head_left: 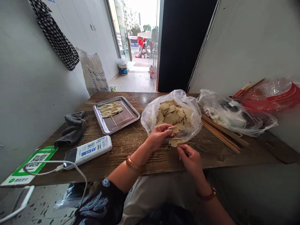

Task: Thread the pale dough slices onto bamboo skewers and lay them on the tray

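Note:
My left hand (pixel 159 136) pinches a thin beige slice (pixel 173 129) at the front rim of a clear plastic bag (pixel 148 116). A short stretch of thin stick shows between it and a lower beige slice (pixel 175 142). My right hand (pixel 190 157) has its fingertips closed on the right edge of that lower slice. Inside the bag lies a heap of similar flat slices (pixel 172 113). To the left, a metal tray (pixel 110 126) bears slices threaded on wooden sticks (pixel 111 109). Most of the stick at my hands is hidden.
Bundled wooden skewers (pixel 220 135) lie right of the bag, beside another clear bag (pixel 234 117) and a red bag (pixel 269 98). A grey cloth (pixel 74 127), a white device with a cable (pixel 93 149) and a green QR card (pixel 35 164) occupy the table's left side.

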